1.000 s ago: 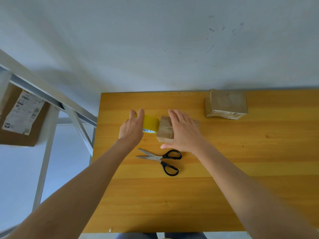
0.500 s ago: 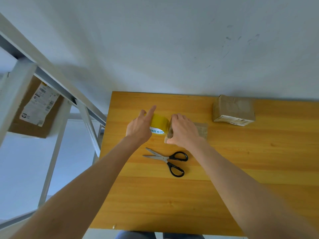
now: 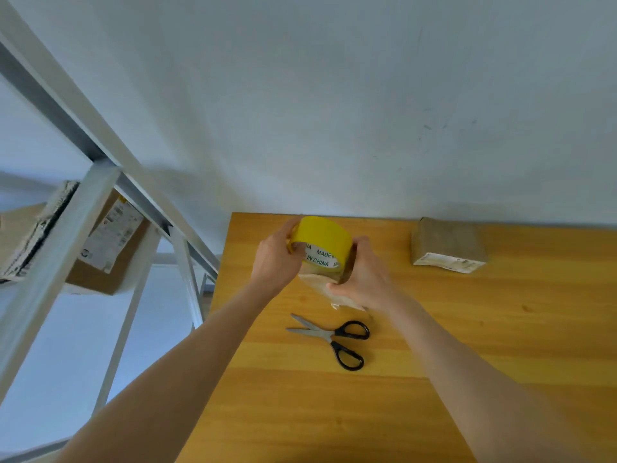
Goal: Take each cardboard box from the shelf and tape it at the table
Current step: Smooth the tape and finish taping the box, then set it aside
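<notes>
Centre of frame, our left hand [image 3: 275,259] grips the yellow roll of packing tape [image 3: 322,240], right against the small brown cardboard box [image 3: 320,284], which our right hand [image 3: 362,275] clasps low over the varnished wooden table [image 3: 467,329]. The box looks light and stiff, so we'd hold it by the edges. Black-handled scissors [image 3: 334,339] lie just below, and the grey metal shelf [image 3: 86,208] stands at left.

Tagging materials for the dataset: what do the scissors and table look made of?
Scissors: bare grey metal blades, glossy black handles, likely plastic.
Table: yellow-orange wood grain, smooth sheen; solid wood or laminate, cannot tell.
</notes>
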### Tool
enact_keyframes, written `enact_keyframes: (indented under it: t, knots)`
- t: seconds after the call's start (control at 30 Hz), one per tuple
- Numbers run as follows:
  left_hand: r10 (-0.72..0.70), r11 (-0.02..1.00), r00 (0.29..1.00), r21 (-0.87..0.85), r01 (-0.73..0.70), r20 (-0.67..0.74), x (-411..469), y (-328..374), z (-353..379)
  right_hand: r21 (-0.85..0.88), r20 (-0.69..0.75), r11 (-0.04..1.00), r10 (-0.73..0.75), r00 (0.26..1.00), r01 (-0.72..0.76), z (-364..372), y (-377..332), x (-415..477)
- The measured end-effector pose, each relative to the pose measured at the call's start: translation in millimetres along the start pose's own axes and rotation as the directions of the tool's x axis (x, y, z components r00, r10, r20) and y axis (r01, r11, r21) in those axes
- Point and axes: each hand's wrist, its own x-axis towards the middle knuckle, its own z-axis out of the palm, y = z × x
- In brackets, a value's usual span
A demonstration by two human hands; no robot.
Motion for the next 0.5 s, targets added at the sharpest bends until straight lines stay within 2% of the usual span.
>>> enact_keyframes:
  t: [0.1,0.2,0.33,0.5]
  knots:
    - [-0.07,0.976,0.996,-0.2,0.081,0.058,-4,5,11,0.147,-0.006,0.989,0.02,1.0,-0.019,3,6,-4]
    - [-0.111,0.962,0.992,-0.246,0.121,0.054,-6,10,19,0.196,0.0,0.98,0.011,1.0,-0.01,3,13,-6]
    - [-0.018,0.988,0.997,-0.149,0.03,0.081,-6,17,21,0.216,0.023,0.976,0.024,0.999,-0.029,-4,23,-8]
    - [0.079,0.997,0.989,0.008,-0.081,0.126,-4,29,22,0.157,0.016,0.988,0.004,1.0,-0.006,-10,28,-12]
